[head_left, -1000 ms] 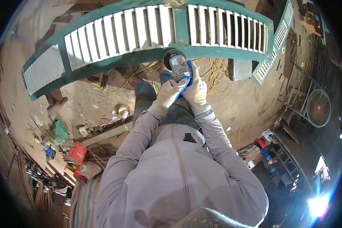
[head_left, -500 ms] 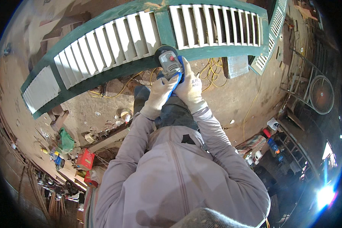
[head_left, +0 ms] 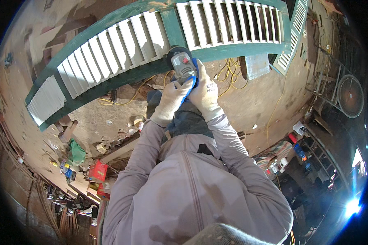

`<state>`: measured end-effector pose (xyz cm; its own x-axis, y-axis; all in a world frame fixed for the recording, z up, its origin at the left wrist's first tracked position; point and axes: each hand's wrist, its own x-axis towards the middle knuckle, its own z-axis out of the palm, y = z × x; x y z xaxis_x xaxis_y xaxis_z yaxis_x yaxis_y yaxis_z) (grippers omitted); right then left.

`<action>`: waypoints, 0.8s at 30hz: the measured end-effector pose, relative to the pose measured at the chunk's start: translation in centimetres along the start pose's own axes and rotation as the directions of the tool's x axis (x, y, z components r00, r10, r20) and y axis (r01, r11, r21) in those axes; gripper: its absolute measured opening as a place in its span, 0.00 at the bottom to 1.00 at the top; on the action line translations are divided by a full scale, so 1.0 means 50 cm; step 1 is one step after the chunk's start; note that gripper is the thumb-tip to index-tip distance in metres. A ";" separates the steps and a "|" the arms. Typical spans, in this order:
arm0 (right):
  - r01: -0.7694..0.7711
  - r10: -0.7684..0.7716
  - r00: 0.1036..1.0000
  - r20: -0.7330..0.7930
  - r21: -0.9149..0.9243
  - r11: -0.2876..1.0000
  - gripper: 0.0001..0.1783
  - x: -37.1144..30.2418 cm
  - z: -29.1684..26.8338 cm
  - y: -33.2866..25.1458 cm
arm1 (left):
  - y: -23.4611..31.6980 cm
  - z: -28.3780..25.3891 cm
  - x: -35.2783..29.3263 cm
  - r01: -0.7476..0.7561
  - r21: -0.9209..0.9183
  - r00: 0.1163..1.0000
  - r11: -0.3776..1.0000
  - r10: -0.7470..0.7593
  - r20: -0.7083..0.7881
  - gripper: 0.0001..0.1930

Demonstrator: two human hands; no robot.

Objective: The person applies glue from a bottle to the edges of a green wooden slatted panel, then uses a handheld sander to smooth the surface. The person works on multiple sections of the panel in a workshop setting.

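Both my gloved hands are wrapped round an angle grinder (head_left: 182, 65), a grey tool with a red button and a dark disc at its far end. My left hand (head_left: 172, 98) grips it from the left and my right hand (head_left: 203, 87) from the right; the white gloves have blue palms. The disc lies against or just over the near edge of a long green louvred shutter (head_left: 178, 30) with white slats. Whether the disc touches the wood I cannot tell. My fingertips under the tool are hidden.
Beneath the shutter's near side lie a yellow cable (head_left: 229, 77) and a grey-topped block (head_left: 256, 66). Another green shutter (head_left: 292, 38) stands at the far right, near a round wheel-like frame (head_left: 350, 96). To the left lie a green bag (head_left: 76, 152) and a red box (head_left: 97, 171).
The view has shifted slightly, so the surroundings sit a little differently. My hands keep the same hold on the grinder, its disc still at the shutter's near edge.
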<state>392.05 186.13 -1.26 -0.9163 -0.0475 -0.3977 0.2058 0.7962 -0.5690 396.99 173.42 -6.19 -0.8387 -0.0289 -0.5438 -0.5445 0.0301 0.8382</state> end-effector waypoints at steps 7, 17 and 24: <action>0.056 -0.052 0.996 -0.068 0.052 0.997 0.42 -0.050 -0.002 0.046 | 0.000 0.022 -0.037 0.005 0.321 0.996 0.947 -0.034 0.085 0.08; 0.000 0.000 1.000 0.029 0.001 1.000 0.45 0.007 0.004 0.012 | -0.035 -0.002 0.023 -0.022 0.172 0.998 0.985 0.011 0.062 0.22; -0.029 0.029 0.999 0.023 -0.004 1.000 0.45 0.001 0.001 -0.003 | -0.061 -0.019 0.014 -0.509 0.466 0.859 0.724 0.461 0.222 0.19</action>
<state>391.99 186.01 -1.23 -0.9019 -0.0378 -0.4303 0.2308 0.7998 -0.5541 398.07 172.37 -9.11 -0.9733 0.2113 -0.0900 0.0290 0.5018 0.8645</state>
